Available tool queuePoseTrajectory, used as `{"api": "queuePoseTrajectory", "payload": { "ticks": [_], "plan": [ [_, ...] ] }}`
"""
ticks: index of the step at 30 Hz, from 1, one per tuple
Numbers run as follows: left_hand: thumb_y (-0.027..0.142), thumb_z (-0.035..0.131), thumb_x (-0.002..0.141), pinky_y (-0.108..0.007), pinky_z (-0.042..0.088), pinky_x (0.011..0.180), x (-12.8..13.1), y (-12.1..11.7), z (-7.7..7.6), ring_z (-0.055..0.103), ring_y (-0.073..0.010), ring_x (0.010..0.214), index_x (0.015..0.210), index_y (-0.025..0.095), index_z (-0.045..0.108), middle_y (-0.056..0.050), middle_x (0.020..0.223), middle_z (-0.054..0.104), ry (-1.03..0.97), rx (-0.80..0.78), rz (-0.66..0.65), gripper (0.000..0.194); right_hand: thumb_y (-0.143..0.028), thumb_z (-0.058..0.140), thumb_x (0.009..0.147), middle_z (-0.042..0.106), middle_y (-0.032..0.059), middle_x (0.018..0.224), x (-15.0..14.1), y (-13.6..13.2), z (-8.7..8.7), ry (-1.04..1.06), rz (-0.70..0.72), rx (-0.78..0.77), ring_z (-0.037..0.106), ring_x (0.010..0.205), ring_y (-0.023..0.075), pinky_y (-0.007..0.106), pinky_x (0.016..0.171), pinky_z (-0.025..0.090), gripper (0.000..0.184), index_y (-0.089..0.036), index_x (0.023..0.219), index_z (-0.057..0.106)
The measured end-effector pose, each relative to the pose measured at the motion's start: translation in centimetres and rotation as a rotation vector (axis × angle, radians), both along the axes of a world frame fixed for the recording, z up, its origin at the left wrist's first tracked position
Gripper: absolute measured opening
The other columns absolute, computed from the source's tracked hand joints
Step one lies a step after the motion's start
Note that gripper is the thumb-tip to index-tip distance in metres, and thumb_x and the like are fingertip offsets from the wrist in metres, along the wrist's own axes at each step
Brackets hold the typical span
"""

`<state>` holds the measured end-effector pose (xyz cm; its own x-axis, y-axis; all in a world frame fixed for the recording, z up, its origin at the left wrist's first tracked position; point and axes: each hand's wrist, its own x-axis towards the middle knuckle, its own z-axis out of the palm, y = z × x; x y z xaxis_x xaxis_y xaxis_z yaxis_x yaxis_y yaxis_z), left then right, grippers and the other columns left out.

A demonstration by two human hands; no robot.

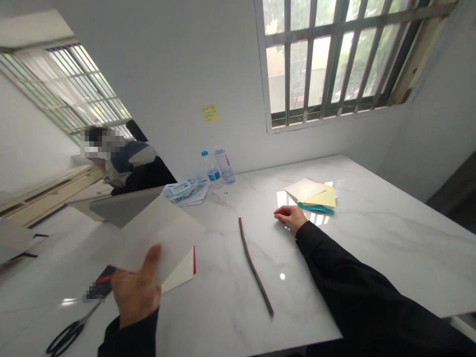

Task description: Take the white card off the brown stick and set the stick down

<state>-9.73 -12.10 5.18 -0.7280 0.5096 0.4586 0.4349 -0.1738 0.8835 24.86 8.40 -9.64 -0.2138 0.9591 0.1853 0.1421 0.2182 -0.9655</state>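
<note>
My left hand (137, 287) grips a white sheet of paper (159, 233), thumb on top; the sheet is raised off the table and slightly blurred. Under it lie more paper, a cream sheet (180, 275) and a strip of red sheet (194, 260). Black-handled scissors (67, 337) lie beside that hand, near a dark, partly blurred object (106, 277). A thin brown stick (253, 265), slightly bent, lies between my hands. My right hand (290, 216) rests on the table with its fingers curled together, nothing visible in them, just in front of a stack of white, yellow and blue paper (320, 197).
Two plastic bottles (225, 166) stand against the wall, next to a blue-and-white packet (184, 188) on papers. A yellow note (210, 113) is stuck to the wall. A person (130, 158) sits beyond the partition at left. The marble-patterned table (372, 238) ends at the right.
</note>
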Motion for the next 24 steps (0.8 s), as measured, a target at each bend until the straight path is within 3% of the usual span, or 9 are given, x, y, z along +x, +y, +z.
{"api": "queuePoseTrajectory", "payload": {
  "ticks": [2, 5, 8, 10, 12, 15, 19, 24],
  "plan": [
    [0.051, 0.079, 0.073, -0.047, 0.054, 0.103, 1.6, 3.1, -0.3, 0.071, -0.0271, 0.110, 0.121, 0.022, 0.069, -0.006, 0.117, 0.076, -0.059, -0.026, -0.187, 0.057, -0.040, 0.073, 0.073, 0.067, 0.0012, 0.058, 0.0, -0.1, 0.1, -0.024, -0.004, 0.013, 0.060, 0.051, 0.0144, 0.026, 0.053, 0.048, 0.026, -0.016, 0.083, 0.076],
    [0.048, 0.083, 0.069, -0.047, 0.057, 0.098, 3.8, 8.6, -2.6, 0.073, -0.0292, 0.105, 0.118, 0.015, 0.069, -0.013, 0.110, 0.077, -0.107, -0.092, -0.386, 0.061, -0.036, 0.072, 0.074, 0.067, 0.0010, 0.057, 0.1, -0.2, 0.4, -0.064, -0.022, 0.028, 0.060, 0.050, 0.0142, 0.025, 0.052, 0.047, 0.021, -0.017, 0.081, 0.076],
    [0.044, 0.084, 0.069, -0.049, 0.058, 0.094, 6.1, 13.2, -6.0, 0.074, -0.0304, 0.100, 0.115, 0.011, 0.069, -0.015, 0.105, 0.077, -0.151, -0.144, -0.474, 0.058, -0.031, 0.071, 0.074, 0.067, 0.0004, 0.057, 0.1, -0.2, 0.7, -0.104, -0.044, 0.032, 0.061, 0.049, 0.0143, 0.025, 0.052, 0.047, 0.016, -0.017, 0.079, 0.076],
    [0.041, 0.081, 0.073, -0.049, 0.056, 0.098, 7.6, 15.2, -8.0, 0.073, -0.0304, 0.105, 0.113, 0.012, 0.070, -0.017, 0.110, 0.076, -0.176, -0.145, -0.456, 0.051, -0.029, 0.070, 0.074, 0.068, -0.0001, 0.057, 0.1, -0.2, 0.9, -0.131, -0.059, 0.036, 0.062, 0.050, 0.0141, 0.024, 0.053, 0.048, 0.013, -0.018, 0.079, 0.075],
    [0.039, 0.078, 0.077, -0.048, 0.052, 0.103, 8.6, 16.1, -9.5, 0.071, -0.0303, 0.110, 0.110, 0.012, 0.071, -0.017, 0.115, 0.075, -0.192, -0.140, -0.414, 0.043, -0.026, 0.070, 0.074, 0.069, -0.0001, 0.059, 0.1, -0.1, 1.0, -0.162, -0.073, 0.045, 0.064, 0.052, 0.0139, 0.024, 0.055, 0.050, 0.011, -0.018, 0.079, 0.075],
    [0.038, 0.079, 0.077, -0.046, 0.050, 0.107, 9.0, 16.1, -10.3, 0.070, -0.0304, 0.112, 0.103, 0.012, 0.072, -0.017, 0.114, 0.075, -0.207, -0.147, -0.391, 0.038, -0.025, 0.070, 0.075, 0.071, -0.0001, 0.062, 0.2, -0.1, 1.2, -0.213, -0.094, 0.056, 0.066, 0.054, 0.0142, 0.024, 0.057, 0.051, 0.009, -0.018, 0.079, 0.074],
    [0.043, 0.074, 0.082, -0.043, 0.054, 0.101, 8.7, 15.4, -9.7, 0.071, -0.0285, 0.108, 0.110, 0.011, 0.072, -0.016, 0.116, 0.076, -0.235, -0.156, -0.444, 0.043, -0.025, 0.068, 0.077, 0.072, -0.0002, 0.064, -0.4, 0.0, 1.3, -0.275, -0.171, 0.066, 0.067, 0.055, 0.0150, 0.024, 0.057, 0.052, 0.007, -0.020, 0.078, 0.073],
    [0.045, 0.078, 0.077, -0.037, 0.058, 0.089, 9.0, 14.6, -8.8, 0.074, -0.0262, 0.096, 0.109, 0.011, 0.073, -0.013, 0.107, 0.078, -0.232, -0.177, -0.530, 0.048, -0.028, 0.069, 0.079, 0.078, 0.0020, 0.085, -2.2, 0.3, 1.4, -0.339, -0.307, 0.091, 0.070, 0.074, 0.0178, 0.026, 0.068, 0.053, 0.007, -0.024, 0.080, 0.074]
  ]
}}
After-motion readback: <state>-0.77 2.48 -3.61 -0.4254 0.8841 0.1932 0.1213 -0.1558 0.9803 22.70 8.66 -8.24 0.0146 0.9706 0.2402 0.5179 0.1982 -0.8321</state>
